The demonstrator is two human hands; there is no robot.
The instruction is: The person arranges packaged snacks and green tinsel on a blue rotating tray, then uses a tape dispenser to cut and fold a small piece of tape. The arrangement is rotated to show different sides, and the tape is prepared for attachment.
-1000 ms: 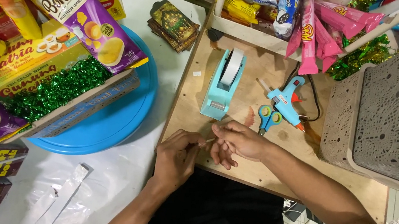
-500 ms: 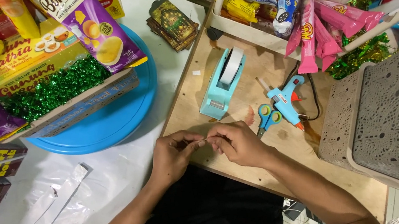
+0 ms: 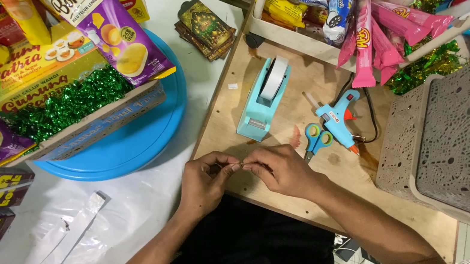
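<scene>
My left hand [image 3: 208, 182] and my right hand [image 3: 279, 169] meet fingertip to fingertip over the front edge of a wooden board [image 3: 267, 191]. Between the pinched fingers is a small clear strip, probably tape [image 3: 238, 165], too small to see well. Just beyond the hands stands a light blue tape dispenser [image 3: 261, 99]. Blue-handled scissors [image 3: 314, 138] and a blue glue gun [image 3: 337, 119] lie to the right of my right hand.
A blue round tray [image 3: 146, 144] at the left bears a box of snack packs and green tinsel [image 3: 65, 103]. Pink and blue snack packs [image 3: 364, 36] fill a white tray at the back. Grey baskets [image 3: 441, 135] stand at the right. White paper strips [image 3: 50, 247] lie at the lower left.
Both hands have drawn together from a looser position, and the fingertips now pinch the small strip between them. Nothing else on the board has moved.
</scene>
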